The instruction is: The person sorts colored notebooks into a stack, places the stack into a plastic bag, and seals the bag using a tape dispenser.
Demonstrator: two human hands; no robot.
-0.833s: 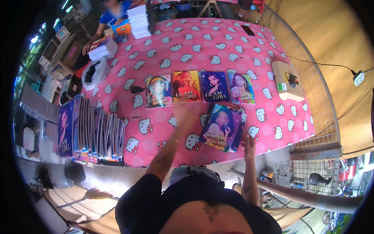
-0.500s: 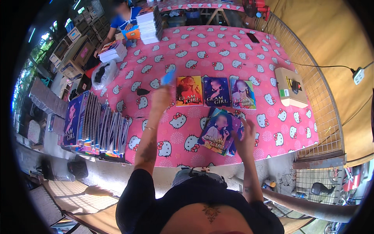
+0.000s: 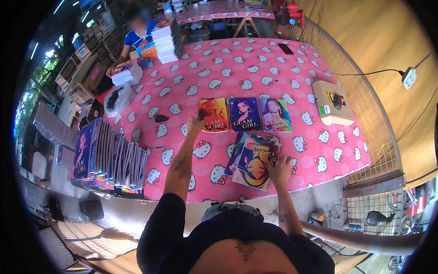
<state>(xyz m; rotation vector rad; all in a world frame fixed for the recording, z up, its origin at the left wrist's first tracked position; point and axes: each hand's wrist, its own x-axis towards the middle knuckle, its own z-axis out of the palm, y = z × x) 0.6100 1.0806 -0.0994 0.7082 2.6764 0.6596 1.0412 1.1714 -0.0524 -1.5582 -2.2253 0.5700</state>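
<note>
Three glossy-covered notebooks lie in a row on the pink table: an orange notebook point(image 3: 213, 112), a dark blue notebook point(image 3: 246, 112) and a multicoloured notebook point(image 3: 276, 114). My left hand point(image 3: 195, 125) is at the lower left corner of the orange notebook, its fingers closed on that edge. Nearer to me, an upside-down illustrated notebook point(image 3: 253, 166) lies askew over at least one other notebook point(image 3: 234, 160), which it mostly hides. Spread over its right edge is my right hand point(image 3: 279, 170), thumb on the cover and fingers apart.
A row of spiral notebooks point(image 3: 112, 155) stands at the left. Far left, a person point(image 3: 137, 34) in blue sits by tall stacks of books point(image 3: 166, 42) and a clear plastic bag point(image 3: 117, 99). A cardboard box point(image 3: 332, 104) is at the right, a phone point(image 3: 286, 49) farther back.
My left hand has come down to the orange notebook; the blurred blue item at it no longer shows. A differently oriented cover now tops the near notebooks, under my right hand.
</note>
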